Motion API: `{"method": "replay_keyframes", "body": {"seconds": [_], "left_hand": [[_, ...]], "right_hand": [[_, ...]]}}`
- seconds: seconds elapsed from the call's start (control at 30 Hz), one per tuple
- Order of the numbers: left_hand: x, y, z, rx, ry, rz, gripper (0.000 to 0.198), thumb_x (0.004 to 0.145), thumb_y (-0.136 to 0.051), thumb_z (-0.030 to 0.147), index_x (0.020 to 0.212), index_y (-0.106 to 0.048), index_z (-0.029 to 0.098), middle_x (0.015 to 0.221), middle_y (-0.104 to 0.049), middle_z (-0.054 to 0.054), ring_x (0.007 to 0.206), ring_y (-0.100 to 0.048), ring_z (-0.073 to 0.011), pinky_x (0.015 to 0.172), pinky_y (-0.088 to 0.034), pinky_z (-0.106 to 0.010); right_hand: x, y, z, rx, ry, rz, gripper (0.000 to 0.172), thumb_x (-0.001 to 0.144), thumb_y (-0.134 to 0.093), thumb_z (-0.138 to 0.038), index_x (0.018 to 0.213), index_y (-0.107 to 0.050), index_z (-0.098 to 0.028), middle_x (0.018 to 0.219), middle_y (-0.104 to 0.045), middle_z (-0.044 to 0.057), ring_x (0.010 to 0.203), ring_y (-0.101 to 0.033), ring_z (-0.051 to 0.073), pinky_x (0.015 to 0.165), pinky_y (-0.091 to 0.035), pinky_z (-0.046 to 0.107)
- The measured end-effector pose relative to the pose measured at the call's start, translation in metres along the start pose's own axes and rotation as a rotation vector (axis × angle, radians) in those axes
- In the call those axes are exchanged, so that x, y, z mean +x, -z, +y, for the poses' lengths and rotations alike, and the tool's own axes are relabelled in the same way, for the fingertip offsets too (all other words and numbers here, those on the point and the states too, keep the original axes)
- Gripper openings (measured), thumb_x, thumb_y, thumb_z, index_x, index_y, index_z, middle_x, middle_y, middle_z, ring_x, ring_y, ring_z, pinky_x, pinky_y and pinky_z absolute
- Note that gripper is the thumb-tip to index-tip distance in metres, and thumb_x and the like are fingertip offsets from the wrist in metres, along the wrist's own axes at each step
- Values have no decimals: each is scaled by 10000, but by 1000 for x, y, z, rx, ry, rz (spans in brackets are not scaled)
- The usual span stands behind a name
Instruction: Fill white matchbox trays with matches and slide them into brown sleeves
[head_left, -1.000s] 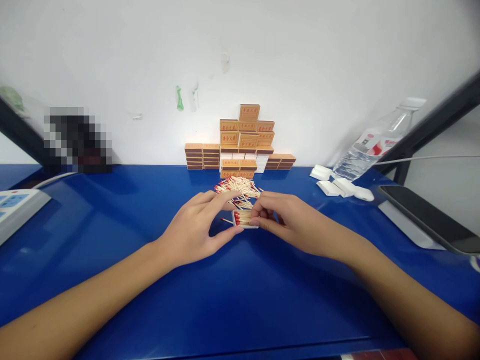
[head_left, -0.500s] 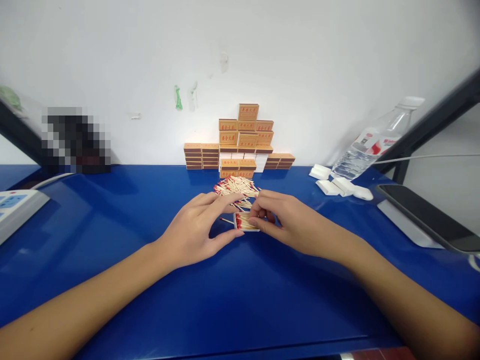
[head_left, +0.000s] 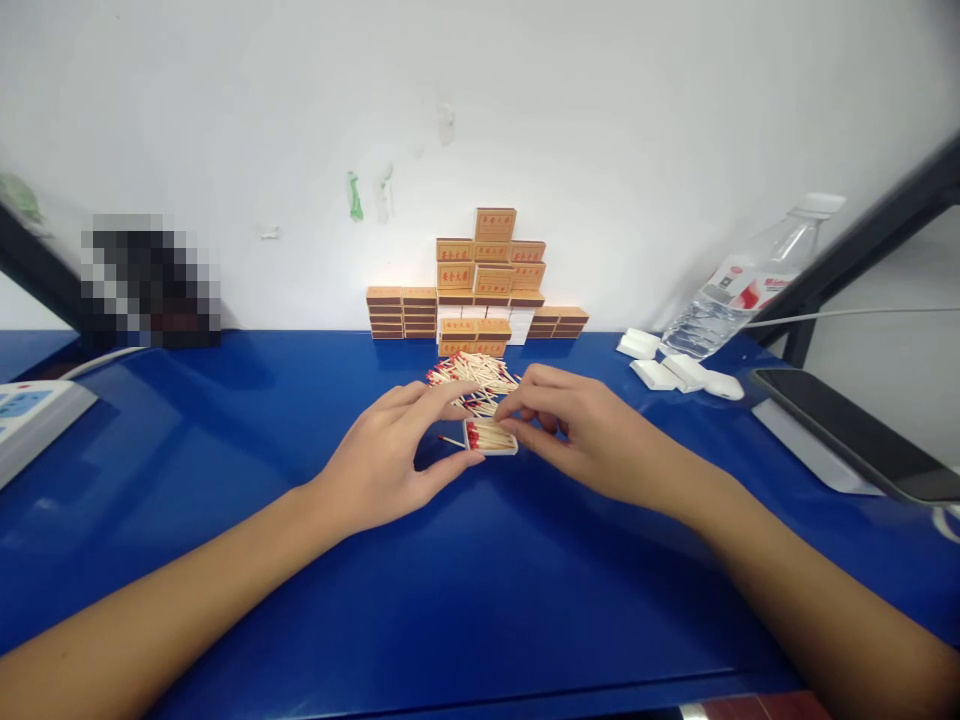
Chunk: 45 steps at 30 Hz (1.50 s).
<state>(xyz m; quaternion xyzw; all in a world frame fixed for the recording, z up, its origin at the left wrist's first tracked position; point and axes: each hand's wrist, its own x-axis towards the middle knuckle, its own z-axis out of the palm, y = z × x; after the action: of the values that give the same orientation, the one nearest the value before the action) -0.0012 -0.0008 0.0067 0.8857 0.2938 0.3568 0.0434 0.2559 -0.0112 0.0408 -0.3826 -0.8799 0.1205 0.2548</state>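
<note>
Fingers (head_left: 536,400) of the right hand (head_left: 589,430) are pinched narrow (can't tell if on anything) and they've slid toward the far edge of the rectangular white tray (head_left: 501,453) since last frame, so more red-tipped wooden matches (head_left: 491,437) show, probably handy for checking how they lie. Left hand (head_left: 390,440) spreads wide around the tray on the glossy blue tabletop (head_left: 480,590)

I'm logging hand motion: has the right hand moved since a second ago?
Yes, slightly: judged against the stacked matchboxes, the right hand is higher in the view; whether it lifted or slid forward, I cannot tell.
</note>
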Motion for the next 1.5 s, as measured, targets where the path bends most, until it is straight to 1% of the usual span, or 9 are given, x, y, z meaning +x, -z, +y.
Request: {"method": "replay_keyframes", "body": {"seconds": [0.1,0.3,0.47,0.57,0.73,0.93,1.07,1.23,1.5], "left_hand": [[0,0,-1,25,64,70,579,927,-777,345,1431,-519,223,1180,-782,-47,1119,-714,-250,1004,-563,-440],[1,0,-2,23,40,41,569,939,-759,368,1435,-519,227,1184,-779,-52,1110,-715,-252,1002,-568,-448],[4,2,-6,48,76,95,540,927,-770,357,1395,-541,215,1159,-784,-48,1108,-710,-253,1001,-566,-453],[2,0,-8,63,70,75,569,923,-772,352,1414,-524,207,1159,-781,-59,1098,-707,-262,996,-565,-474],[0,-1,-7,83,59,4,613,928,-762,349,1461,-493,209,1145,-778,-74,1062,-699,-267,977,-563,-489],[0,-1,-5,84,45,-1,602,939,-750,343,1465,-489,210,1163,-776,-74,1073,-691,-266,968,-560,-468],[0,-1,-5,85,63,-4,601,939,-753,365,1459,-497,206,1165,-775,-78,1077,-694,-270,976,-556,-473],[0,-1,-1,25,56,7,601,935,-757,331,1462,-486,232,1190,-778,-60,1107,-699,-266,1003,-548,-476],[0,-2,1,-8,45,48,580,949,-745,359,1456,-492,240,1215,-778,-62,1135,-709,-264,1015,-555,-481]], "right_hand": [[0,5,10,-82,-79,56,131,1017,-596,-243,995,-721,-208,900,-627,38,760,-582,160,685,-429,296],[-3,2,26,-120,-209,-223,80,972,-651,-276,949,-688,-209,940,-655,51,812,-602,187,715,-441,317],[-6,0,29,-89,-261,-265,175,1017,-573,-294,884,-650,-209,939,-671,61,811,-613,198,730,-456,331],[-7,4,29,-86,-258,-284,194,1031,-540,-297,891,-641,-208,966,-667,71,797,-615,197,736,-466,342],[-7,11,23,-61,-223,-235,187,1048,-499,-306,928,-608,-212,1001,-646,71,850,-609,204,770,-467,348],[-9,13,18,-72,-208,-238,195,1064,-464,-309,953,-593,-214,1019,-635,73,852,-602,202,764,-461,350],[-9,13,20,-97,-214,-142,181,1063,-490,-330,969,-589,-212,1020,-642,81,851,-601,205,748,-457,349],[-5,1,16,-12,-205,-20,181,1079,-476,-349,987,-569,-223,986,-645,55,828,-582,191,728,-442,329],[0,-13,9,48,-143,-42,194,1091,-460,-340,974,-553,-217,999,-614,57,853,-562,189,747,-438,327]]}}
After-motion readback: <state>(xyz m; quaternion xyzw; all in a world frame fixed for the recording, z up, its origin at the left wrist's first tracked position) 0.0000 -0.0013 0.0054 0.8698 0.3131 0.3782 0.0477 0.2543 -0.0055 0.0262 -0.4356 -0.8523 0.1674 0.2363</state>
